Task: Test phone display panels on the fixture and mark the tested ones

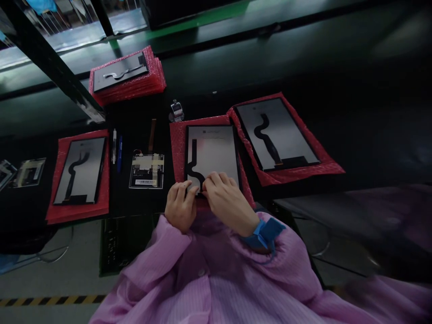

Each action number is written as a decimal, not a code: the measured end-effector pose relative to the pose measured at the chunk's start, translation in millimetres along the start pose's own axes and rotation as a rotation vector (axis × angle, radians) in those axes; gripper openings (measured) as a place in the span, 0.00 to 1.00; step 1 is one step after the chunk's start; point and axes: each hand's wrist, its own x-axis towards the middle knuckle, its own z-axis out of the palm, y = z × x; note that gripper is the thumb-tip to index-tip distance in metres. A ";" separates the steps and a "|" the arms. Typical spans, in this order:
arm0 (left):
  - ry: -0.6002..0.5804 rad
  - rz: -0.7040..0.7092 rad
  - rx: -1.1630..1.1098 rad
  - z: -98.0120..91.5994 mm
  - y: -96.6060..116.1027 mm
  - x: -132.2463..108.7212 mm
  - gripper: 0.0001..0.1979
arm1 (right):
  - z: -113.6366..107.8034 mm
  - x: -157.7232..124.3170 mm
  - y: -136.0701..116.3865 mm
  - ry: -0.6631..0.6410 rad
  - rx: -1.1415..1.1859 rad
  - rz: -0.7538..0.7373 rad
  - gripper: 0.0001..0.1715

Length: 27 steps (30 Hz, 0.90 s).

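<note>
In front of me a display panel with a grey-white back lies on a red bubble-wrap bag. A black flex cable snakes down its left side to the lower edge. My left hand is closed at the panel's lower left corner, thumb and forefinger on the edge. My right hand lies over the lower edge, its fingers curled and pinching at the cable's lower end. The fingertips partly cover that spot. A blue strap circles the right wrist.
More panels on red wrap lie at right and left. A small circuit board, a white pen, a blue pen and a metal tally counter are nearby. A red-wrapped stack stands behind, beside a dark post.
</note>
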 end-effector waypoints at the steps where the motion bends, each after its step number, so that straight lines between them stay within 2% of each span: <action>1: -0.008 -0.003 -0.002 0.1 0.0 -0.4 0.13 | 1.6 -0.5 0.9 0.013 0.007 -0.007 0.08; 8: -0.026 -0.020 -0.026 0.5 0.3 -1.1 0.13 | 2.9 -2.9 3.8 0.004 0.097 -0.024 0.08; 12: -0.004 -0.002 -0.018 -0.8 1.7 1.0 0.13 | 2.0 -4.0 17.0 0.000 0.343 -0.034 0.07; 16: -0.043 0.024 0.008 -2.1 1.8 1.5 0.15 | 8.6 0.9 31.8 0.117 0.537 0.099 0.04; 20: -0.105 0.029 0.023 -4.2 2.2 2.3 0.16 | 21.0 11.7 29.6 0.199 0.550 0.167 0.02; 24: -0.169 -0.015 0.044 -6.3 7.8 7.8 0.16 | 31.0 19.2 20.9 0.291 0.540 0.231 0.06; 27: -0.192 -0.076 0.066 -4.1 14.5 13.2 0.14 | 33.4 19.6 18.9 0.309 0.527 0.237 0.09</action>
